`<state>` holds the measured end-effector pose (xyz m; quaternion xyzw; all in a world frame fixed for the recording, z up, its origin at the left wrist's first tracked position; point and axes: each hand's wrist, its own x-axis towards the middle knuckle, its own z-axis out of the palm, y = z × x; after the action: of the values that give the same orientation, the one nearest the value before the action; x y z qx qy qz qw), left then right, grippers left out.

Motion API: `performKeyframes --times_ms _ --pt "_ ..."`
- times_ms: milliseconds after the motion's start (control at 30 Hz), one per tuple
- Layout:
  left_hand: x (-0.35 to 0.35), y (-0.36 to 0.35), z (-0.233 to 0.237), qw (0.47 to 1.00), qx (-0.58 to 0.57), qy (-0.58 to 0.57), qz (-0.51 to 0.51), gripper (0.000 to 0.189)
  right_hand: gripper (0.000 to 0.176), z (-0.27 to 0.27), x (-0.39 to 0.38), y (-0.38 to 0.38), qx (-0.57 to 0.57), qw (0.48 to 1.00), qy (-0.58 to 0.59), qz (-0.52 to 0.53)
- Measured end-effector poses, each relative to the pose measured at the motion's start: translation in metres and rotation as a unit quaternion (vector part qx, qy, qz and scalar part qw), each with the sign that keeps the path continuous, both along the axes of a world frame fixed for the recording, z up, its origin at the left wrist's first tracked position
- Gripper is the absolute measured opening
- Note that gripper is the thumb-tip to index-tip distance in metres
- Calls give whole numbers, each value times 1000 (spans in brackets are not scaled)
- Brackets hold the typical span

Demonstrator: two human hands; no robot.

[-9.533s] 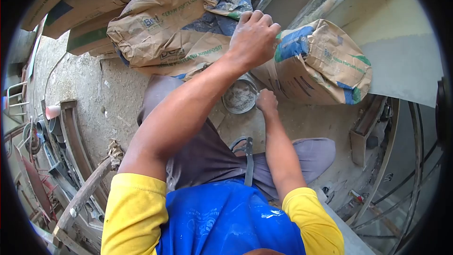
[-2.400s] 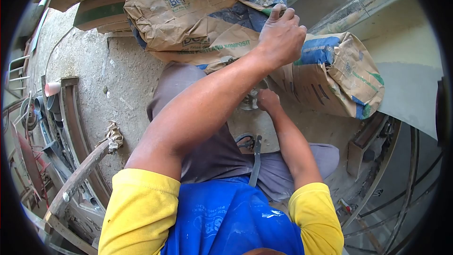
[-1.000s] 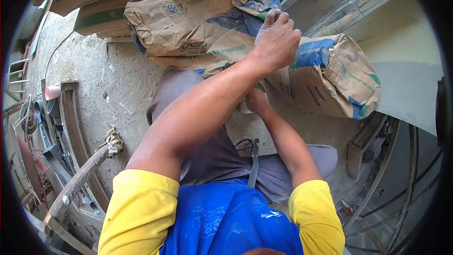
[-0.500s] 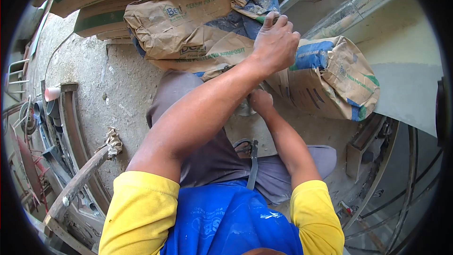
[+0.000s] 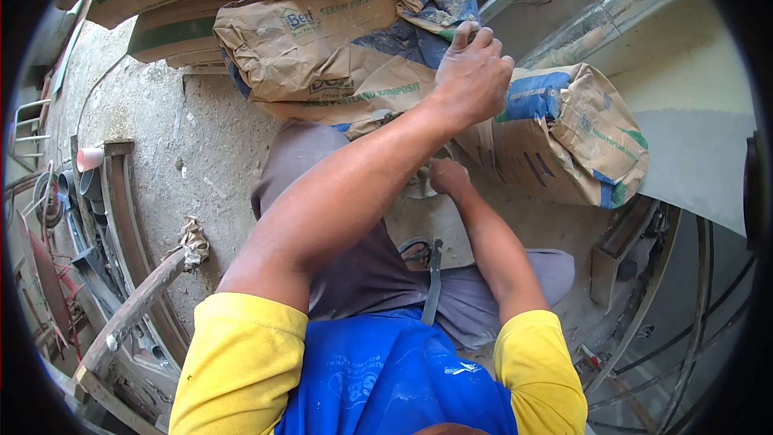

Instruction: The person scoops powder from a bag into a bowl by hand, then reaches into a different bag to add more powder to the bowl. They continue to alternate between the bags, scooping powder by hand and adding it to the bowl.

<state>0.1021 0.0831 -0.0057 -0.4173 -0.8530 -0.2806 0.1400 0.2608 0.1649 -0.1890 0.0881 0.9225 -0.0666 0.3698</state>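
Note:
My left hand (image 5: 471,72) is closed on the crumpled top edge of an opened brown-and-blue cement bag (image 5: 568,141) lying on the ground in front of me. My left forearm crosses the middle of the view. Below it, my right hand (image 5: 448,176) is curled into a fist at the rim of a small metal bowl (image 5: 419,186). Only a sliver of the bowl shows, and its contents are hidden. I am crouched, with grey trousers and a sandal (image 5: 414,251) under my arms.
More cement bags (image 5: 322,24) are stacked at the top. Curved metal frames (image 5: 121,217), pipes and a pink cup (image 5: 88,159) lie at the left. A wooden stick with a rag (image 5: 141,298) leans there. A grey metal sheet (image 5: 692,161) and steel hoops stand at the right.
The bowl of grey powder, fully visible 9.5 s ago, is now mostly hidden behind my left forearm. My right hand shifted slightly at the bowl. My left hand stayed on the bag.

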Motion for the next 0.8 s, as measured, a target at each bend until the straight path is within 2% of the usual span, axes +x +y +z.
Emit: performKeyframes --times_ms 167,233,367,433,567,667,733,800 --pt "1 1 0 1000 0 -4 -2 16 28 -3 0 -5 -2 999 8 -31" --pt "2 0 0 1000 -3 -3 -2 17 28 -2 3 -6 -2 1000 5 22" --pt "1 1 0 1000 -1 -4 -3 17 27 10 -1 -5 35 999 -27 -10" --pt "1 1 0 1000 0 -3 -3 17 26 8 0 -11 24 1000 10 7" --pt "1 0 0 1000 -10 -2 -3 17 24 -1 5 -11 -15 999 -13 50" --pt "1 0 0 1000 -4 -4 -5 17 24 3 2 -9 8 1000 -25 -10" --pt "0 1 0 1000 -1 -11 -8 17 25 -5 4 -11 -10 1000 22 20" --pt "1 0 0 1000 -1 -17 -9 17 25 -14 10 -14 -21 999 17 42"
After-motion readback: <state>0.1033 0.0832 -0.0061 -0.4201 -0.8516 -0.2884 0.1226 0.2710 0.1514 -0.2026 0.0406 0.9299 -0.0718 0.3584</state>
